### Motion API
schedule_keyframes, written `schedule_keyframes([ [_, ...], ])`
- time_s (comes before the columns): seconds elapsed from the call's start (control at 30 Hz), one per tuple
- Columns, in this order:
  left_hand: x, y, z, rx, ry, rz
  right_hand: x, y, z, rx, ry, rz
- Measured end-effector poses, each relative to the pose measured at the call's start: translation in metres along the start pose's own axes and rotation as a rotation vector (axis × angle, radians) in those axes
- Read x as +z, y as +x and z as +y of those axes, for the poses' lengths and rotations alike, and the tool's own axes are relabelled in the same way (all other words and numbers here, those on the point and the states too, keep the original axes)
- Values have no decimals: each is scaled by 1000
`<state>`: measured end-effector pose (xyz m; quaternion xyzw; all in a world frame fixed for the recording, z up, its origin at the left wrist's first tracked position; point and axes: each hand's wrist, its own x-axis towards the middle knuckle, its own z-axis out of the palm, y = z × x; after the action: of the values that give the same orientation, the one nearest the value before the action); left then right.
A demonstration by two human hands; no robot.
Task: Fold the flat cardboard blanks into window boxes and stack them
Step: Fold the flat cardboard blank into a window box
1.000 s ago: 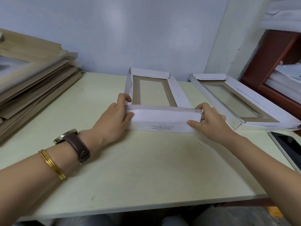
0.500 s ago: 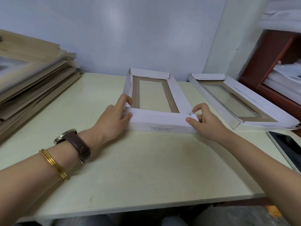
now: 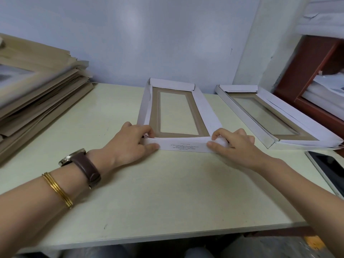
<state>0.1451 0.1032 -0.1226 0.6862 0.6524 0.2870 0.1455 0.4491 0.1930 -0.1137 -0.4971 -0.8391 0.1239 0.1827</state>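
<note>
At the middle of the tabletop (image 3: 167,192) lies the half-folded window box (image 3: 206,108), light thin card, probably stiff only along its creases and easily crumpled, with the left hand (image 3: 130,144) and right hand (image 3: 236,144) each in a pinching grip on its near flap (image 3: 183,145) at the corners.

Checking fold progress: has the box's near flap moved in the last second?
Yes. The near flap has folded down: its top edge now sits lower, closer to the table.

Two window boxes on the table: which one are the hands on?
The centre box, straight ahead: left hand and right hand pinch its near printed wall. The other box lies untouched at the right.
</note>
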Motion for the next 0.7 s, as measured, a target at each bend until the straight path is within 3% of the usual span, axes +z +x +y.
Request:
schedule_keyframes([
  [0.23,5,-4,2,62,208,49,4,-6,-3,-71,-213,108],
  [0.37,6,-6,5,140,385,160,4,-4,-6,-207,-364,155],
  [0.5,7,-4,9,246,492,178,2,-1,-9,-281,-504,95],
  [0.7,6,-2,11,217,507,88,-2,1,-15,-264,-475,-82],
])
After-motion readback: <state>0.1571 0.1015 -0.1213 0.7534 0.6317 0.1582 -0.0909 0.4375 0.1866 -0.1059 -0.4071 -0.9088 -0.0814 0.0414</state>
